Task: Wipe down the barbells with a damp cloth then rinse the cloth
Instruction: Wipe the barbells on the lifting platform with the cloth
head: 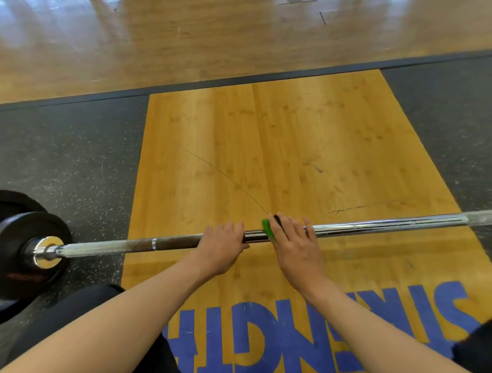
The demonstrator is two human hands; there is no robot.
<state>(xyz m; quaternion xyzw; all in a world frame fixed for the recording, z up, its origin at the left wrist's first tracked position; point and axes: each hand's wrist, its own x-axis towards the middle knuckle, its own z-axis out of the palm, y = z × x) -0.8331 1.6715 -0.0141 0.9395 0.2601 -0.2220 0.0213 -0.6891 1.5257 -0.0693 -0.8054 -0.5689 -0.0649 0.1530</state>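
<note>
Green cloth (268, 228) shows under the right hand (295, 245) gripping the brown-patched barbell (176, 243).

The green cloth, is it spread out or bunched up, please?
Bunched: the right hand holds the cloth against the barbell, only a small green edge showing.

Left hand (222, 248) grips barbell (377, 226) shaft; right hand (296, 244) beside it presses green cloth (267, 227) on the bar. Black plate (11, 250) at left end, wooden platform (268, 148) beneath.
</note>
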